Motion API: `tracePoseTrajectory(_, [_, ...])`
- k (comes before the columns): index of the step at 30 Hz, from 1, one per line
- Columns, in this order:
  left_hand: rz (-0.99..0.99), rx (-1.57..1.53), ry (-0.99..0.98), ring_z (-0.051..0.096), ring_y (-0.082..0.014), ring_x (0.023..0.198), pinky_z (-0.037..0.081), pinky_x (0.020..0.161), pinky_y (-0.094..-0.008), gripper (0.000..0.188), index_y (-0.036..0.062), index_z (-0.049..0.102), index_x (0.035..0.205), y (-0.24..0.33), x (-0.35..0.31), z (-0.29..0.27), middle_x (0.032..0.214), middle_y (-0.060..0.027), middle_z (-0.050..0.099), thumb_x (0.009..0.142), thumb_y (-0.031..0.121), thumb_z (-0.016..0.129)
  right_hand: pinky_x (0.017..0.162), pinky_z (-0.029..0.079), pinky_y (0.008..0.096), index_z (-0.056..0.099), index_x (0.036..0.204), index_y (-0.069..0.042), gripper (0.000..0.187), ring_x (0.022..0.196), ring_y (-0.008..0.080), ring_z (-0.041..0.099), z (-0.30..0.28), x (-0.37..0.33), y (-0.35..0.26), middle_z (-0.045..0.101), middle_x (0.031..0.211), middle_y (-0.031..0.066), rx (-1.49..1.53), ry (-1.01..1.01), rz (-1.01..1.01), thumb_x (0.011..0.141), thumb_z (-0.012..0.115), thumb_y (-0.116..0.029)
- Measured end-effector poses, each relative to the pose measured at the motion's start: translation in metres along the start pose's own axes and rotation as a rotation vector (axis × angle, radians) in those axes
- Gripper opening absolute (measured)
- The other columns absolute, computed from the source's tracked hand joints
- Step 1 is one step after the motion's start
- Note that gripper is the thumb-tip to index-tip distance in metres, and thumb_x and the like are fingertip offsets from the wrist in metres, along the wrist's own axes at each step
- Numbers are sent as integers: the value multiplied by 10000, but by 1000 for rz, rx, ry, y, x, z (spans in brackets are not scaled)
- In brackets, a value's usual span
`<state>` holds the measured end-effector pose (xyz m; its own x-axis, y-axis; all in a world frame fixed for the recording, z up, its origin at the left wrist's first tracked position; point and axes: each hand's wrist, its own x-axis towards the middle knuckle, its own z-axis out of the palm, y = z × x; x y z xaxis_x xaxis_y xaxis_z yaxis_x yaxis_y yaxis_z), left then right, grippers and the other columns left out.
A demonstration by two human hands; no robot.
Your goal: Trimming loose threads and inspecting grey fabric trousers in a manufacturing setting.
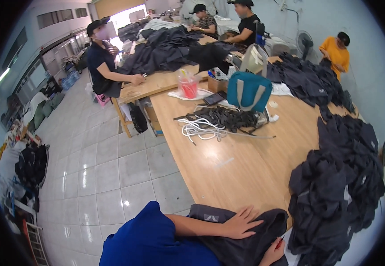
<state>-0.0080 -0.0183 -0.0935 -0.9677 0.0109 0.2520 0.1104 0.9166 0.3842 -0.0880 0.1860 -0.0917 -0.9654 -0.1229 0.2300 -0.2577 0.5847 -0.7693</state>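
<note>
A dark grey garment (239,248) with a small pale patch lies at the near edge of the wooden table, partly over my front. Flat on it rests my left hand (242,223), fingers spread and stretched to the right. Lower down, by the garment's right edge, my right hand (272,253) is closed, with a bit of something small and red showing at its fingers; what it is cannot be made out. The lower part of this hand is cut off by the frame.
Dark garments pile up (334,186) along the right. White and black cords (219,124), a teal bag (249,91), a phone (214,98) and a plastic cup of red drink (188,86) sit farther up the table (241,173). Several people work beyond, one at left (106,66).
</note>
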Motion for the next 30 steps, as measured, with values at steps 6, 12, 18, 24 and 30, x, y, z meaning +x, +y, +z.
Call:
tracePoseTrajectory(6, [14, -13, 49, 247, -444, 1284, 160, 1067, -518, 543, 152, 375, 1360, 2, 0, 2, 1399, -228, 298, 900, 435, 430, 498, 449, 379, 644, 835, -89, 314, 584, 313, 595, -3, -7, -8, 627, 695, 119, -306, 121, -130, 897, 524, -372])
tracePoseTrajectory(12, [24, -9, 36, 263, -453, 1276, 181, 1057, -518, 544, 159, 384, 1358, 1, 0, -2, 1390, -231, 310, 895, 439, 440, 523, 430, 342, 590, 837, 6, 189, 563, 277, 568, 5, -6, 1, 584, 670, 156, -195, 124, -171, 879, 544, -172])
tracePoseTrajectory(18, [19, 16, 3, 264, -477, 1268, 188, 1043, -545, 546, 171, 378, 1363, -2, 1, -6, 1378, -242, 321, 898, 453, 431, 608, 463, 370, 622, 846, -3, 150, 683, 331, 599, 8, -6, 3, 625, 761, 157, -173, 104, -84, 825, 587, -147])
tracePoseTrajectory(24, [18, 15, -27, 251, -477, 1274, 182, 1039, -551, 544, 177, 370, 1368, 0, 3, -7, 1389, -238, 302, 904, 456, 420, 554, 444, 357, 611, 836, -1, 153, 615, 321, 591, 6, -5, 5, 605, 710, 168, -178, 134, -130, 840, 579, -151])
tracePoseTrajectory(30, [20, 21, -22, 260, -479, 1268, 183, 1046, -534, 535, 163, 398, 1349, 1, 3, -9, 1368, -241, 332, 900, 452, 432, 588, 458, 367, 612, 827, -4, 119, 656, 325, 595, 5, -5, 0, 612, 731, 152, -163, 120, -95, 808, 603, -121])
